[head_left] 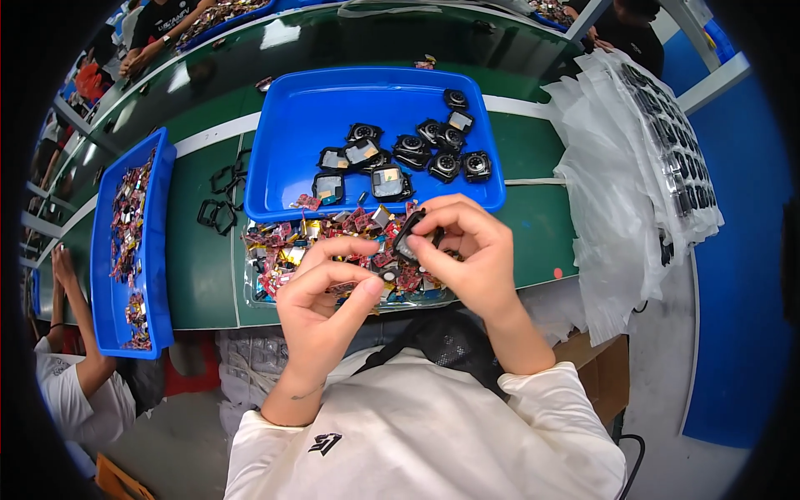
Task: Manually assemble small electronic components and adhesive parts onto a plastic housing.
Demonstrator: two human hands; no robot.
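Note:
My right hand (471, 254) pinches a black watch case (407, 237) between thumb and fingers, tilted on its edge. Close beside it, my left hand (327, 296) has its fingers curled, with thumb and fingertips closed near a small dark round part (388, 275); what exactly they grip is too small to make out. Beneath both hands spreads a clear tray (250, 287) heaped with small red circuit boards, yellow flex strips and silvery pieces (312, 229). Just beyond it stands a blue bin (300, 108) with several black watch cases (412, 150), some showing round backs, others pale rectangular insides.
Empty black frames (218, 215) lie left of the blue bin on the green table (200, 275). A narrower blue bin (162, 242) of loose parts stands at far left. Stacked plastic trays (667, 142) with black pieces rise at right. Other people work across the table and at left.

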